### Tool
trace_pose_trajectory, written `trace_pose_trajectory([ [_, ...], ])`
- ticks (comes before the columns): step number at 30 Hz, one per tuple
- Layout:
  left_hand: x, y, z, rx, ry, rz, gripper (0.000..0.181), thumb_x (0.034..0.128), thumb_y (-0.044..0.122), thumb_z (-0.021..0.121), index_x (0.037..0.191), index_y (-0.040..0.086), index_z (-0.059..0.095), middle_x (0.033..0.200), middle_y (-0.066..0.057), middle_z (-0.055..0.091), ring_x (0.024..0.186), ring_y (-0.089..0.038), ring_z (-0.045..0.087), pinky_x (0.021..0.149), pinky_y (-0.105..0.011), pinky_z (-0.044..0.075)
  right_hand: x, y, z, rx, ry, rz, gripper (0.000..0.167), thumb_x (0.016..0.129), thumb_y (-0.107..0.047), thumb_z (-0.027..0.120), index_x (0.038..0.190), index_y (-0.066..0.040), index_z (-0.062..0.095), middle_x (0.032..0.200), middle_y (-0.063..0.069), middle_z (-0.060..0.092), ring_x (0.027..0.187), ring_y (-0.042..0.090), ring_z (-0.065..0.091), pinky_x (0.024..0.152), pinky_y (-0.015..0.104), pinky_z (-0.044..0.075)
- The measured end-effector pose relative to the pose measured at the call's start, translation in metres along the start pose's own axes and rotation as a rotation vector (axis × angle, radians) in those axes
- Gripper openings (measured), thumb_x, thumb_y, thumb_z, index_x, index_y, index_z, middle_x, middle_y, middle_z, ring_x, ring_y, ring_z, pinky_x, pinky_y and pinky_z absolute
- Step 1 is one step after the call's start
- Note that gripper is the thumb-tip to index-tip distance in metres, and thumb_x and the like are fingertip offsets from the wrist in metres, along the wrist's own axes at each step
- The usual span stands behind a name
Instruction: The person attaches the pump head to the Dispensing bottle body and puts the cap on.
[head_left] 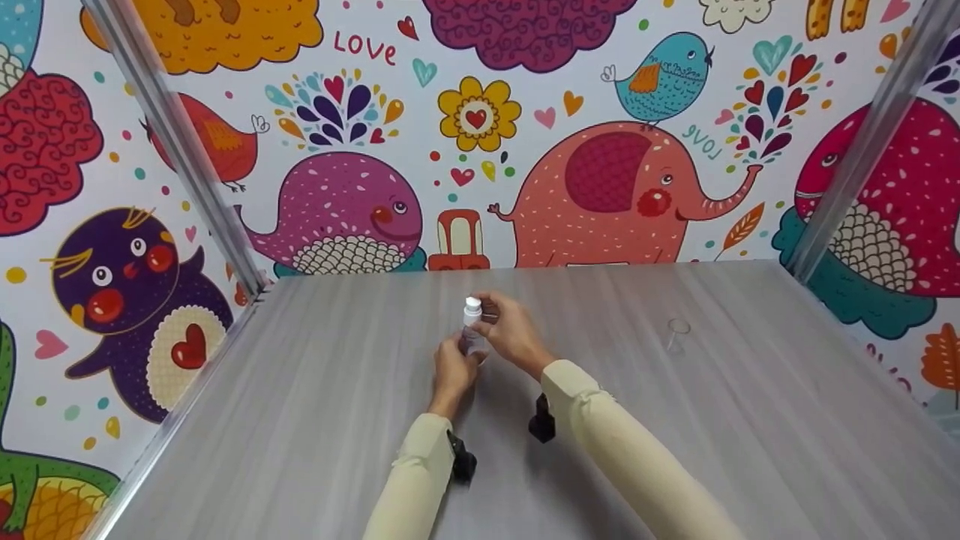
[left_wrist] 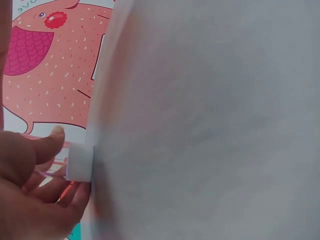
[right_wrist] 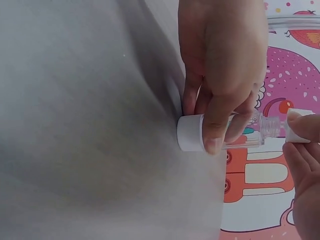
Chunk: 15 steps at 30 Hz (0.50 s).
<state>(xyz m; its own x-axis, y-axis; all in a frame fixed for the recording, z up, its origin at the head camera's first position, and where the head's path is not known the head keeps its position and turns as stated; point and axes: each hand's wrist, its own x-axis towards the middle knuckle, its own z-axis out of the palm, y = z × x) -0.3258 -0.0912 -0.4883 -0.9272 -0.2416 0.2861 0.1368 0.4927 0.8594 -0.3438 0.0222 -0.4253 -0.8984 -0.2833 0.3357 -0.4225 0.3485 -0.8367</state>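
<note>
Bottle (right_wrist: pixel 251 137), clear with a white base (right_wrist: pixel 190 133), is held upright over the far part of the bench (head_left: pixel 337 390). Whether its base touches the surface, I cannot tell. The left hand (head_left: pixel 453 371) is curled around the lower body and base, with the thumb on the near side. The right hand (head_left: pixel 514 334) pinches a white cap (right_wrist: pixel 296 132) above the threaded neck (right_wrist: pixel 271 127), between thumb and fingers.

A narrow clear part shows between cap and neck, so I judge that the cap is not seated. If the 2 hands lose their common line, the cap could sit crooked on the thread, or the narrow part could rub against the neck. If the left grip is weak, the smooth body might turn together with the cap. A strong tilt could spill the content, if there is any; this I cannot see.

To the right, well apart, 1 small clear piece (head_left: pixel 677 328) is on the bench; being so transparent, it could easily be overlooked and knocked by the right sleeve (head_left: pixel 637 457). Nothing visible stands between it and the hands. Behind are the printed wall (head_left: pixel 600 217) and 2 metal posts (head_left: pixel 180 150).
</note>
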Motion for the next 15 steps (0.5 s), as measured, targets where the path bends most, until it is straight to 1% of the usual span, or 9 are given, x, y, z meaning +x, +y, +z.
trace_pose_trajectory([
  [2,0.0006,0.0006,-0.0001,-0.01,-0.004,-0.011,0.015,0.078,0.0,0.076,0.083,-0.002,0.063,0.067,0.002,0.041,0.063,-0.017,0.04,0.059,-0.03,0.03,0.0015,-0.001,0.0007,-0.018,-0.002,-0.002,0.043,0.088,0.009,0.067,0.129,0.002,0.06,0.123,0.02,0.069,0.117,0.033,0.067,0.099,0.042,0.053],
  [6,0.0006,0.0009,-0.0006,-0.007,-0.008,-0.017,0.015,0.0782,0.001,0.076,0.081,-0.002,0.061,0.066,0.002,0.041,0.062,-0.016,0.04,0.059,-0.029,0.03,0.0027,-0.0025,0.001,-0.051,-0.005,0.007,0.043,0.088,0.008,0.068,0.13,0.001,0.061,0.124,0.02,0.069,0.117,0.032,0.067,0.099,0.042,0.052],
  [11,-0.0005,0.0005,-0.0011,0.015,0.004,-0.011,0.014,0.0776,0.002,0.076,0.088,-0.001,0.067,0.066,0.001,0.043,0.063,-0.017,0.041,0.059,-0.03,0.031,0.0027,-0.0019,0.0012,-0.066,-0.02,0.026,0.044,0.088,0.009,0.067,0.131,0.0,0.061,0.126,0.019,0.068,0.118,0.032,0.066,0.1,0.041,0.052],
  [15,-0.0009,0.0006,-0.0013,0.006,-0.006,-0.024,0.014,0.0784,0.001,0.075,0.09,-0.001,0.068,0.068,0.001,0.045,0.064,-0.017,0.042,0.06,-0.03,0.032,0.0034,-0.0013,0.002,-0.06,-0.024,0.036,0.044,0.088,0.009,0.067,0.13,0.0,0.061,0.124,0.019,0.069,0.117,0.032,0.067,0.1,0.041,0.052],
])
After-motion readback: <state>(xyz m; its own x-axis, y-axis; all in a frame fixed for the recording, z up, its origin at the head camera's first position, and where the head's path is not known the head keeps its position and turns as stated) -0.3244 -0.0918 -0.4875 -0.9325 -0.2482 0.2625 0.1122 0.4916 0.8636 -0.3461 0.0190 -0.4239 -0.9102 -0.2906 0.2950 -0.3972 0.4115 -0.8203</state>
